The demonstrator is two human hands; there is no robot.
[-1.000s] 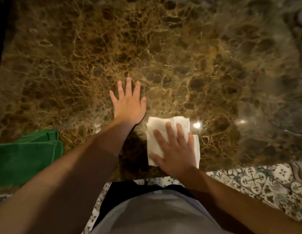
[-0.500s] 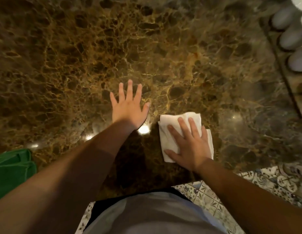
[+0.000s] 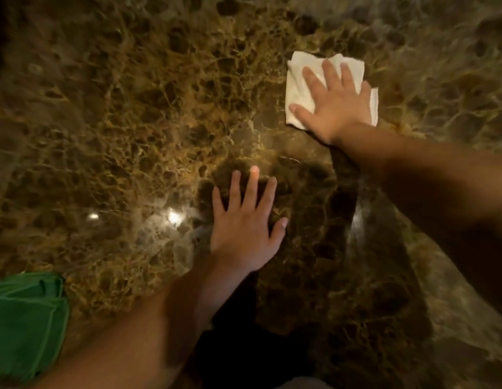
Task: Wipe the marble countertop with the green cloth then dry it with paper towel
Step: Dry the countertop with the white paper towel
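A folded white paper towel lies flat on the brown veined marble countertop, far from me and right of centre. My right hand presses on it with straight, spread fingers and covers most of it. Nearer to me, my left hand rests flat on the bare marble, fingers spread, holding nothing. The folded green cloth sits at the counter's near left, apart from both hands.
Bright light spots reflect off the glossy stone left of my left hand. My right forearm crosses the right side of the counter.
My right hand has pushed the paper towel away from me, from the near edge to well beyond my left hand. The left hand has stayed flat on the marble.
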